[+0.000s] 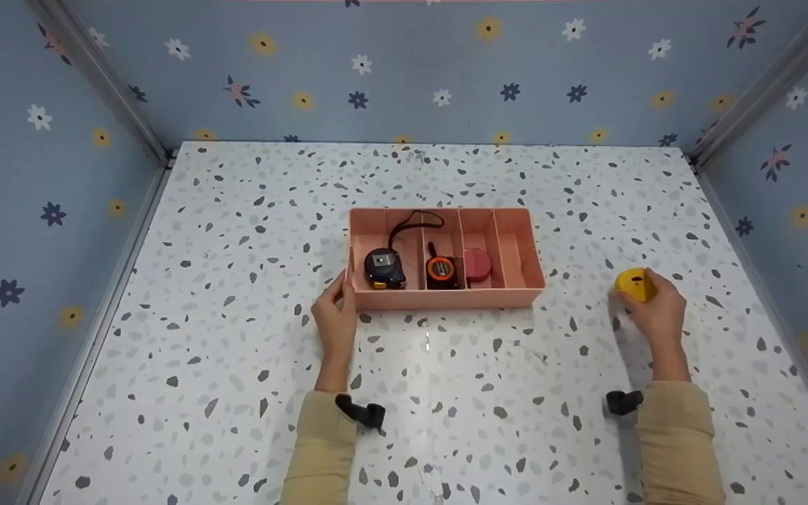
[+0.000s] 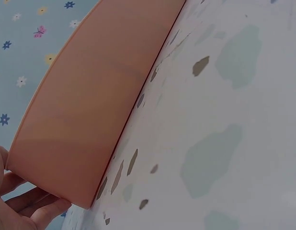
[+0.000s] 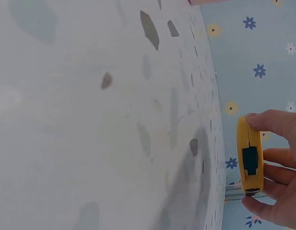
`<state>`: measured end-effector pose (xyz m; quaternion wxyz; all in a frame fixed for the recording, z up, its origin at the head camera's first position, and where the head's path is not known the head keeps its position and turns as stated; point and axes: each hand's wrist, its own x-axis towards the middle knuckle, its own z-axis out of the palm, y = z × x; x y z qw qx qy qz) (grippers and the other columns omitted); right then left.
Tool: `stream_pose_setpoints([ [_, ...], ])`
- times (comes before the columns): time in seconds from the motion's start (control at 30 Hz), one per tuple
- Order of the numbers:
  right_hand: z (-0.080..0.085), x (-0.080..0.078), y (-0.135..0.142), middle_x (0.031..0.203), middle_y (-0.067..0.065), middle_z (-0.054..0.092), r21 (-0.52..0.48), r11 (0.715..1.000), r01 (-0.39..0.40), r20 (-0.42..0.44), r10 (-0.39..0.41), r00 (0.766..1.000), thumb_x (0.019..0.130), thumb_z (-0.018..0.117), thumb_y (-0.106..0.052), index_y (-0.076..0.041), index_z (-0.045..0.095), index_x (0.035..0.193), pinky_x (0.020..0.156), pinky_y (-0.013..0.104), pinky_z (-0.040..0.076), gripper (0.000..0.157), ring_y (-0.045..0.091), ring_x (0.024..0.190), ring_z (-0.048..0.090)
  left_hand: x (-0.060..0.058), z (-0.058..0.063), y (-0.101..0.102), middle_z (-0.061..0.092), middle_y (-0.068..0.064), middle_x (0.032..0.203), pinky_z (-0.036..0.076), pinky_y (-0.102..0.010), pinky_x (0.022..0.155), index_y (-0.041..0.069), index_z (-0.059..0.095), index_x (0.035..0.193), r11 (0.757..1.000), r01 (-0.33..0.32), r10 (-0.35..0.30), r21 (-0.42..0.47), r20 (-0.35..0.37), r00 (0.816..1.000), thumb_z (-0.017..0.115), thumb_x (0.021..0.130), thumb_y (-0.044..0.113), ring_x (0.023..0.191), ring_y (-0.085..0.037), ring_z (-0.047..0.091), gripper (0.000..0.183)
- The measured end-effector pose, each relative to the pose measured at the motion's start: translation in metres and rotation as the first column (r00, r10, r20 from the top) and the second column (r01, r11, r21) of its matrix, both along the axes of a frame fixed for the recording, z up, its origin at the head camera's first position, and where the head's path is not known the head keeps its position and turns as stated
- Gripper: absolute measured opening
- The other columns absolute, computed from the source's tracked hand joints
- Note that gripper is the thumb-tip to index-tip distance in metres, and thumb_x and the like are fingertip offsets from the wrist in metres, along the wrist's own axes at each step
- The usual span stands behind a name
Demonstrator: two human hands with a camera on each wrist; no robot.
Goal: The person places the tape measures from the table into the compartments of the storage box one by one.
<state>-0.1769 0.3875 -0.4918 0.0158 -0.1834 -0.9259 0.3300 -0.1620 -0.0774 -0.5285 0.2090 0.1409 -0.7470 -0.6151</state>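
Observation:
A pink divided box (image 1: pixel 446 299) stands on the table, with a dark blue tape measure (image 1: pixel 383 268) with a wrist strap, a black and orange tape measure (image 1: pixel 441 270) and a round pink-red item (image 1: pixel 477 265) in its compartments. My left hand (image 1: pixel 336 319) grips the box's left end at the rim. In the left wrist view its fingers (image 2: pixel 50 213) lie against the outside of the box's end wall (image 2: pixel 81 129). Off to the right, my right hand (image 1: pixel 660 312) holds a small round yellow tape measure (image 1: pixel 632 284) above the table, pinched between thumb and fingers (image 3: pixel 277 170).
The speckled white table (image 1: pixel 271 435) extends around the box. Blue flowered panels (image 1: pixel 411 70) close off the back and both sides, meeting at metal corner posts (image 1: pixel 120 84). A black wrist strap (image 1: pixel 362 412) is on each sleeve.

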Motion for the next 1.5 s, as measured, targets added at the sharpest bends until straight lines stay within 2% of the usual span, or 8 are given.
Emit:
stream_pose_setpoints([
  [0.23, 0.014, 0.003, -0.018, 0.138, 0.021, 0.03, -0.023, 0.997, -0.074, -0.039, 0.074, 0.997, 0.085, 0.059, -0.027, -0.003, 0.027, 0.138, 0.102, 0.044, 0.024, 0.066, 0.036, 0.123, 0.03, 0.001, 0.0, 0.0, 0.06, -0.014, 0.109, 0.048, -0.028, 0.079, -0.003, 0.058, 0.113, 1.0, -0.004, 0.004, 0.009, 0.013, 1.0, 0.051, 0.09, 0.011, 0.091, -0.02, 0.058, 0.028],
  [0.27, 0.016, 0.003, -0.02, 0.138, 0.021, 0.03, -0.02, 0.996, -0.087, -0.05, 0.086, 0.995, 0.085, 0.059, -0.027, -0.003, 0.028, 0.138, 0.103, 0.045, 0.02, 0.066, 0.036, 0.123, 0.031, 0.001, 0.0, 0.0, 0.06, -0.014, 0.11, 0.048, -0.028, 0.079, -0.003, 0.058, 0.113, 1.0, -0.002, 0.002, 0.01, 0.014, 1.0, 0.051, 0.09, 0.011, 0.091, -0.02, 0.058, 0.028],
  [0.4, 0.019, 0.004, -0.029, 0.135, 0.022, 0.034, 0.003, 0.99, -0.14, -0.106, 0.14, 0.985, 0.084, 0.062, -0.023, 0.001, 0.032, 0.135, 0.103, 0.046, 0.021, 0.064, 0.037, 0.121, 0.033, 0.002, 0.001, 0.0, 0.06, -0.013, 0.11, 0.048, -0.028, 0.08, -0.002, 0.058, 0.114, 1.0, 0.0, 0.0, 0.008, 0.017, 1.0, 0.051, 0.09, 0.011, 0.092, -0.02, 0.058, 0.028],
  [0.6, 0.022, 0.002, -0.04, 0.132, 0.022, 0.039, 0.022, 0.978, -0.206, -0.179, 0.207, 0.962, 0.08, 0.066, -0.017, 0.003, 0.038, 0.132, 0.099, 0.045, 0.029, 0.062, 0.037, 0.118, 0.037, 0.001, -0.001, -0.001, 0.06, -0.013, 0.11, 0.048, -0.028, 0.079, -0.002, 0.058, 0.114, 1.0, 0.002, -0.002, 0.003, 0.0, 1.0, 0.051, 0.09, 0.011, 0.092, -0.018, 0.058, 0.029],
  [0.87, 0.029, 0.001, -0.054, 0.13, 0.02, 0.042, 0.037, 0.968, -0.247, -0.193, 0.249, 0.949, 0.079, 0.067, -0.018, 0.0, 0.04, 0.131, 0.098, 0.046, 0.031, 0.062, 0.035, 0.115, 0.04, 0.001, -0.001, -0.001, 0.06, -0.014, 0.11, 0.048, -0.026, 0.079, -0.002, 0.057, 0.115, 1.0, 0.024, -0.024, 0.013, 0.002, 1.0, 0.049, 0.09, 0.011, 0.094, -0.021, 0.058, 0.029],
  [1.07, 0.031, 0.001, -0.064, 0.13, 0.018, 0.043, 0.029, 0.96, -0.277, -0.204, 0.277, 0.939, 0.078, 0.068, -0.018, -0.002, 0.041, 0.131, 0.099, 0.045, 0.03, 0.061, 0.033, 0.115, 0.04, 0.001, 0.0, -0.001, 0.06, -0.013, 0.11, 0.048, -0.025, 0.079, -0.001, 0.057, 0.114, 1.0, 0.014, -0.014, 0.007, 0.01, 1.0, 0.05, 0.09, 0.012, 0.092, -0.017, 0.057, 0.029],
  [1.37, 0.035, 0.0, -0.078, 0.129, 0.016, 0.044, 0.038, 0.939, -0.341, -0.234, 0.34, 0.911, 0.076, 0.07, -0.014, -0.003, 0.044, 0.129, 0.097, 0.044, 0.032, 0.06, 0.032, 0.115, 0.041, 0.001, -0.001, -0.001, 0.06, -0.012, 0.11, 0.047, -0.025, 0.08, 0.0, 0.057, 0.116, 1.0, 0.023, -0.023, -0.006, 0.02, 1.0, 0.049, 0.091, 0.014, 0.093, -0.016, 0.057, 0.029],
  [1.5, 0.037, -0.001, -0.084, 0.128, 0.016, 0.045, 0.041, 0.925, -0.378, -0.263, 0.375, 0.889, 0.075, 0.071, -0.012, -0.002, 0.046, 0.128, 0.096, 0.044, 0.034, 0.059, 0.031, 0.114, 0.042, 0.001, -0.001, -0.001, 0.06, -0.012, 0.11, 0.047, -0.026, 0.08, 0.0, 0.058, 0.115, 1.0, 0.017, -0.017, -0.011, 0.012, 1.0, 0.05, 0.09, 0.012, 0.093, -0.016, 0.057, 0.029],
])
